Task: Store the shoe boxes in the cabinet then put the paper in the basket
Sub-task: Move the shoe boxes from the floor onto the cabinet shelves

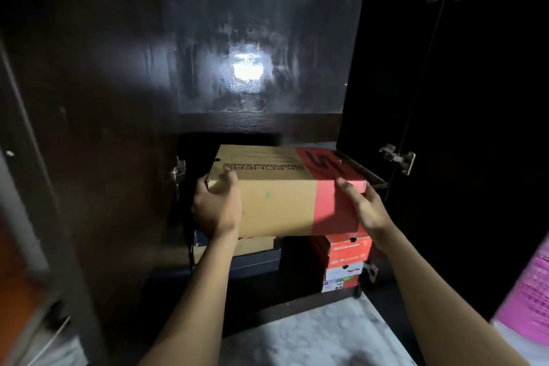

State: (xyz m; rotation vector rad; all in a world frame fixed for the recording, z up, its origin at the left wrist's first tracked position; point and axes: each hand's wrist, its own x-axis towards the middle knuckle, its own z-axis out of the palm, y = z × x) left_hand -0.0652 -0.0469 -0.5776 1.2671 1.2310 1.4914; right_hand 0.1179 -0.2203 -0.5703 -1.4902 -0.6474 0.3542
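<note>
A large tan shoe box (282,196) with a red band at its right end is held level at the mouth of the dark cabinet (118,157). My left hand (217,208) grips its left end, thumb over the lid. My right hand (365,211) holds the red right end. Below it inside the cabinet sit a dark blue box (255,258) with a tan one on top at the left, and a stack of red and white boxes (346,261) at the right. No paper is visible.
Both cabinet doors stand open, the right one (475,157) with metal hinges (399,159). A pink basket (528,297) stands at the right edge. Pale marble floor (312,333) lies in front. A glossy dark panel above reflects a bright light.
</note>
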